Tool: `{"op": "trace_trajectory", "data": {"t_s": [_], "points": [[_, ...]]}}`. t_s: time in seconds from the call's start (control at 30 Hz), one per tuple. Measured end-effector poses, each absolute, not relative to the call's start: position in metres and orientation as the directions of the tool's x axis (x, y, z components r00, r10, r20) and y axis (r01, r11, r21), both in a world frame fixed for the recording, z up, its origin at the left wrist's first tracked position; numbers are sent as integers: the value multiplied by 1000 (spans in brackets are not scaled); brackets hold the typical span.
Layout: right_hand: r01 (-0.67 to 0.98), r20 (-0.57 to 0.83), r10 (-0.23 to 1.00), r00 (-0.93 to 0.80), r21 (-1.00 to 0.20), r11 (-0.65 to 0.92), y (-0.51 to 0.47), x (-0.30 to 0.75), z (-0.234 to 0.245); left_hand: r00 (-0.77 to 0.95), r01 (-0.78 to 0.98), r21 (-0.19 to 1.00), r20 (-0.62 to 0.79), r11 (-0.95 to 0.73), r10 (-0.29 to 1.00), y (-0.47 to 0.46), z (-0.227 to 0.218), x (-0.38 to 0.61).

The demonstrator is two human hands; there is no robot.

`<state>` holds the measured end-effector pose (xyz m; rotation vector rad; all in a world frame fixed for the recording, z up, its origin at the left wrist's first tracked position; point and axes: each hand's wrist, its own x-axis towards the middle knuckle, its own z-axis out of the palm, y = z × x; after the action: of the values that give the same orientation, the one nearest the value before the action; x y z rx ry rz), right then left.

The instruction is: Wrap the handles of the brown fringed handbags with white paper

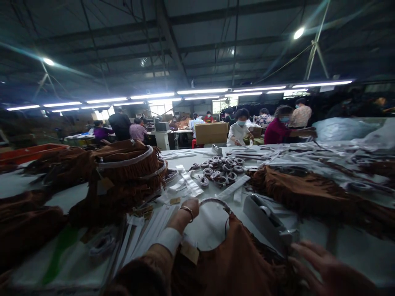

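Brown bag point(228, 263) sits between both hands on the near tabletop point(208, 230). Left hand point(190, 209) grips its handle point(214, 200); right hand point(327, 263) loosely spread by the tape dispenser point(267, 222) (contact unclear). Visible handle arc looks mostly wrapped; stacked bags point(125, 174) at left have wrapped handles.

Your view: dim overall, roof point(123, 24) in deep shadow. Light sources: rows of glowing tubes point(203, 91); windows point(161, 107), washed out; two lamps point(298, 33) with streaking flare. Your right hand point(327, 263): dim, blurred. Lower corners: dark, smeared, stretched.
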<state>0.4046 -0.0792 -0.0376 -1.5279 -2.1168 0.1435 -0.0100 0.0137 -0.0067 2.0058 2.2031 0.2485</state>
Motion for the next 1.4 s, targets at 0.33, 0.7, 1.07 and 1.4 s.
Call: {"op": "trace_trajectory", "data": {"t_s": [0.33, 0.7, 1.07, 1.4], "points": [[747, 429, 754, -498, -230, 624, 40, 225, 37, 148, 980, 75, 352, -185, 924, -64, 45, -7], [735, 329, 762, -558, -231, 638, 41, 200, 51, 205, 947, 154, 380, -280, 902, -37, 73, 25], [697, 332, 764, -553, -318, 642, 56, 218, 26, 48, 929, 341, 274, -144, 961, -46, 21, -58], [644, 505, 602, -619, -113, 757, 25, 201, 49, 13, 884, 425, 391, -193, 920, -62, 46, -34]]}}
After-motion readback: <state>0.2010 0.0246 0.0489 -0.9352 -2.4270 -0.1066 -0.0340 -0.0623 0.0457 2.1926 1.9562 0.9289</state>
